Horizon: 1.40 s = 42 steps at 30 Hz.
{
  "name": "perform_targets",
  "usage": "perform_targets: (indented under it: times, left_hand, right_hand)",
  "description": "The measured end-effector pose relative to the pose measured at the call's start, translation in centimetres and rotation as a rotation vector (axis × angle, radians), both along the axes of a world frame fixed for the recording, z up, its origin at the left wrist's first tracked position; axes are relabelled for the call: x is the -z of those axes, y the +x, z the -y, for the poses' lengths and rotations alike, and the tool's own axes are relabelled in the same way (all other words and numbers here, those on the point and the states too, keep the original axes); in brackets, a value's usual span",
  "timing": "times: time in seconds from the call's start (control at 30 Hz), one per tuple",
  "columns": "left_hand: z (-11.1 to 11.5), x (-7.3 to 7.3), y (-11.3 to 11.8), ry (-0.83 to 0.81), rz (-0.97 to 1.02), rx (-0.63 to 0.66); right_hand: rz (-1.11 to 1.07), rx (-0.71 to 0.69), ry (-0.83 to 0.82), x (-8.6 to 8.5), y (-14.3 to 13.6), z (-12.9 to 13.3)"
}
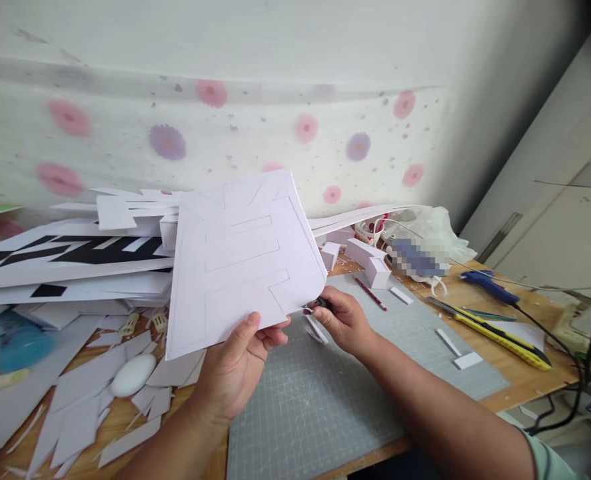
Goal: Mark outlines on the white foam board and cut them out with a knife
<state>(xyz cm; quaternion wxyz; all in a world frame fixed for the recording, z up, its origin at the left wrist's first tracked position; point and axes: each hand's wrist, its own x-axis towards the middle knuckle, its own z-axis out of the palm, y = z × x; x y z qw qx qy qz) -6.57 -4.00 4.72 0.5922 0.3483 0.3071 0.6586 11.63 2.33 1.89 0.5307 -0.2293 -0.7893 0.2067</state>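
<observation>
A white sheet of card (240,253) with pencilled outlines is held up, tilted, above the grey cutting mat (320,407). My left hand (242,363) pinches its lower edge, thumb on the front and fingers behind. At the card's lower right corner, my right hand (348,323) is closed around black-handled scissors (324,304), mostly hidden by the fingers. That corner of the card bends in a curve near them. Just below, a narrow white strip (316,330) shows over the mat.
White offcuts (80,413) and a white egg-shaped object (134,375) lie left. Black-and-white sheets (75,257) are stacked behind. On the right are a pencil (370,293), white block shapes (376,272), a yellow utility knife (500,337) and a blue glue gun (490,283) with a cord.
</observation>
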Motion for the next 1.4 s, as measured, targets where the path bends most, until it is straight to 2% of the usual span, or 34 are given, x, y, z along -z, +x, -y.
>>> perform_targets:
  times: [0.3,0.53,0.9,1.4]
  left_hand:
    - [0.0,0.2,-0.4,0.025,0.018,0.02]
    - [0.3,0.3,-0.1,0.045,-0.006,0.067]
    - [0.1,0.2,-0.4,0.096,0.04,0.014]
    - [0.3,0.2,-0.5,0.097,0.071,0.05]
  right_hand:
    - [-0.042,0.016,0.012,0.2,-0.3,-0.1]
    - [-0.013,0.049,0.127,0.2,-1.1,0.5]
    - [-0.127,0.102,0.017,1.5,-0.1,0.0]
    - [-0.283,-0.068,-0.128,1.2,-0.3,0.1]
